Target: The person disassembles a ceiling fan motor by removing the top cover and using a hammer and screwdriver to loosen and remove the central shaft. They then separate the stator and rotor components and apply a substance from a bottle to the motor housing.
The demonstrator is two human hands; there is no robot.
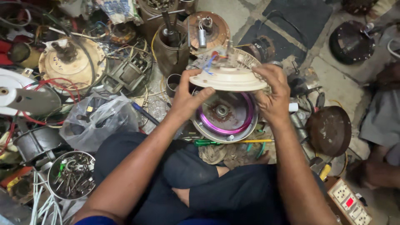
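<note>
Far left on the floor: a cream motor housing w/ loose red wires trailing off it, a clear plastic bag, and nearer me a round tin of screws & bits. My left hand pinches the left edge of the cream fan motor cover, thumb under the rim, fingers curled on top. The cover is lifted, tilted, held just above the open motor base, which has a purple ring inside & a bearing at centre; coloured leads run from the cover's top. My right hand clamps the right edge, fingers wrapped over, thumb below. Below the base lies a green-handled screwdriver on a rag. Right: a rusty round pan, then a white switchboard.

Risks, IMO: the leads could snag or tear if the cover gets pulled too far off; grip is rim-only, so a slip drops it onto the windings; small parts may roll into the clutter.
</note>
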